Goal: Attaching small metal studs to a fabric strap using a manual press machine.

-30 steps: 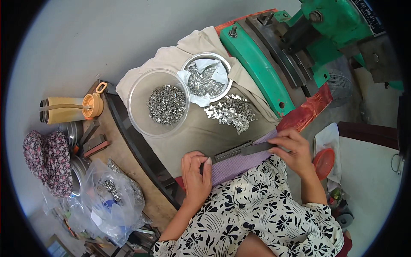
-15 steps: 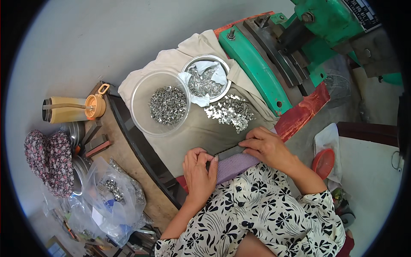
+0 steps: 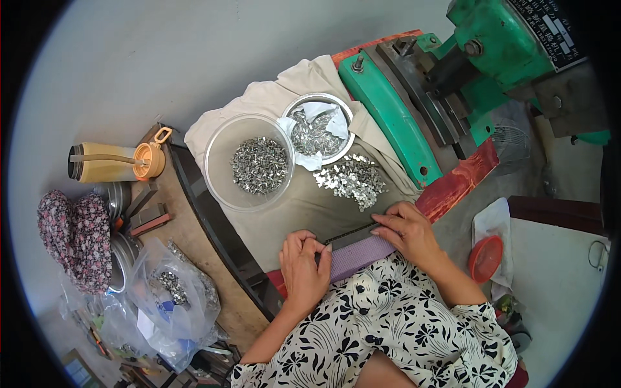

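Observation:
A thin dark, narrow strip point(image 3: 351, 233) runs between my two hands along the near edge of the work surface. My left hand point(image 3: 305, 268) is closed at its left end, thumb against the fingers. My right hand point(image 3: 413, 238) pinches the other end between thumb and fingertips. Just below the strip lies a purple woven mat point(image 3: 361, 257), close against my patterned shirt. Beyond the strip, on the brownish cloth point(image 3: 291, 226), small flat shiny metal pieces point(image 3: 354, 181) sit in a loose heap. Whether anything small sits on the strip is too fine to tell.
Behind the heap stand a clear plastic tub point(image 3: 209, 176) of small metal parts and a steel bowl point(image 3: 350, 139) holding thin shiny pieces and white paper. A green press point(image 3: 388, 119) stands at the right. Leftward are an orange-lidded bottle point(image 3: 110, 161) and plastic bags point(image 3: 145, 307).
The whole view has shifted slightly, moving the table things a little down and right in the picture. Both hands keep their hold on the strip.

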Demonstrator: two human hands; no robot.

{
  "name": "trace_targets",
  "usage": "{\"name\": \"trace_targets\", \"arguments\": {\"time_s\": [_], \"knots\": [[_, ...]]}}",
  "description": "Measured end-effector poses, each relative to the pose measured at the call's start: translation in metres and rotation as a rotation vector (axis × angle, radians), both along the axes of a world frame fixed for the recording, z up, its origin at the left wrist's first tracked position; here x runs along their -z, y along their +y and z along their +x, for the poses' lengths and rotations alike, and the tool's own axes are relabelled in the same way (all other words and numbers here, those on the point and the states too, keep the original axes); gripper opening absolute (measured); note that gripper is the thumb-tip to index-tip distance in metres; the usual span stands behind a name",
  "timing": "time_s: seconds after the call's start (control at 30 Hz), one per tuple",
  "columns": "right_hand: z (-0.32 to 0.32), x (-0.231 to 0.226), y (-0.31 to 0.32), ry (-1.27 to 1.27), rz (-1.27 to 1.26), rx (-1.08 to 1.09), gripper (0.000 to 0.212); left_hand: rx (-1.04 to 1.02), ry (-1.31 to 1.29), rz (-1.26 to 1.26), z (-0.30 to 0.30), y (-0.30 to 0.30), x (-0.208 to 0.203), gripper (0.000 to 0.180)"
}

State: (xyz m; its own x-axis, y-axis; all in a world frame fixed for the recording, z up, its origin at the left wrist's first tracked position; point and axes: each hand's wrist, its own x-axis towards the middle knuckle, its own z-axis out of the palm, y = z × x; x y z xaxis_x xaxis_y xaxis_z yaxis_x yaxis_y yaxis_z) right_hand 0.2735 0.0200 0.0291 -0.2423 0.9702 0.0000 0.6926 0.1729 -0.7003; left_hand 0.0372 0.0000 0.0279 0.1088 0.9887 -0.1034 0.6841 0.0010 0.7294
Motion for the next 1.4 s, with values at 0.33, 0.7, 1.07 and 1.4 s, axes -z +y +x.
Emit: {"name": "trace_targets", "arguments": {"time_s": [0.33, 0.7, 1.07, 1.4], "knots": [[0.008, 0.017, -0.008, 0.074, 0.183, -0.037, 0.026, 0.058, -0.047, -0.039, -0.008, 0.000, -0.002, 0.019], [0.015, 0.015, -0.001, -0.018, 0.387, -0.215, 0.037, 0.278, 0.124, 0.294, -0.013, 0.009, 0.001, 0.031], [0.073, -0.052, -0.003, -0.212, 0.628, 0.180, 0.031, 0.536, 0.002, 0.614, 0.063, 0.098, -0.068, 0.029], [0.111, -0.061, 0.036, -0.217, 0.540, 0.546, 0.021, 0.901, 0.036, 0.866, 0.173, 0.222, -0.072, 0.018]]}}
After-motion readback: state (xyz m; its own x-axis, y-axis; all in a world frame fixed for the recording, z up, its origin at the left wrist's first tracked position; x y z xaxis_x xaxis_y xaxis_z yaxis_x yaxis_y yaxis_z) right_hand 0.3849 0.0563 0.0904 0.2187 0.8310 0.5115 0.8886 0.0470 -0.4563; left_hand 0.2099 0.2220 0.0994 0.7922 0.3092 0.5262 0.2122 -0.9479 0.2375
